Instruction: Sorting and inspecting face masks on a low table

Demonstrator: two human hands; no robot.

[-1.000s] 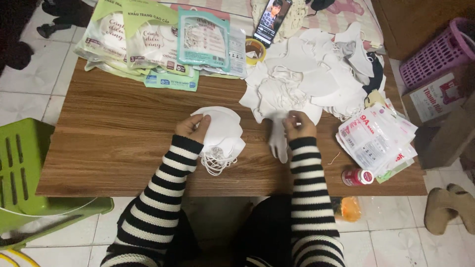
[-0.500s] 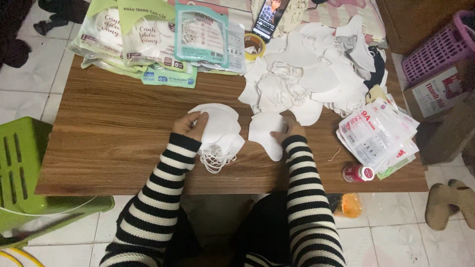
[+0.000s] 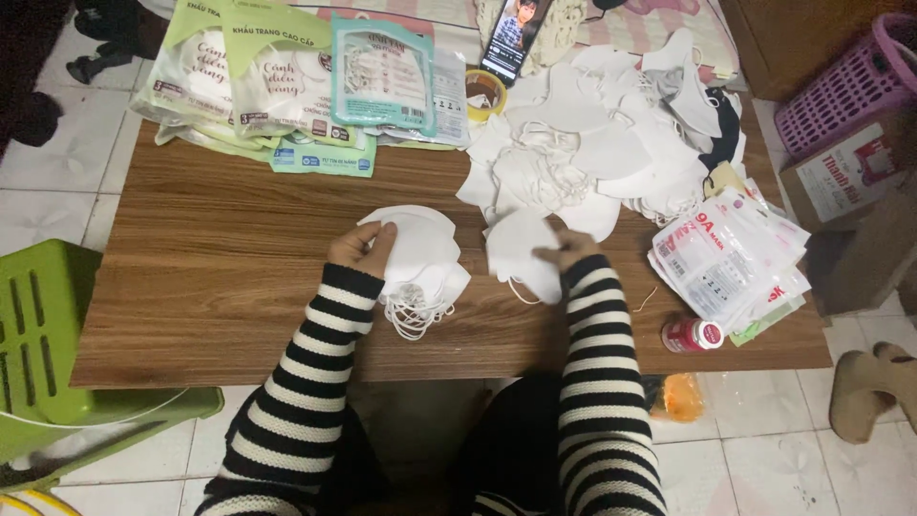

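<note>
A purple slatted basket (image 3: 850, 86), contents unseen, stands off the table (image 3: 210, 287), where the left hand (image 3: 361, 248) pinches the stack of white masks (image 3: 420, 258) and the right hand (image 3: 565, 250) pinches a single white mask (image 3: 521, 250), with green-and-teal packages (image 3: 287, 86) at the far edge and clear red-printed bags (image 3: 731, 258) at right.

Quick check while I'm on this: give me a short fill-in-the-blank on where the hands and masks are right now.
1. The left hand rests on a stack of white masks whose ear loops hang toward the table's ____ edge.
2. The right hand holds a ____ white mask.
3. The big loose mask pile lies on the wooden table, ____ the right hand.
4. The small jar has a ____ lid.

Missing words: near; single; beyond; red
</note>
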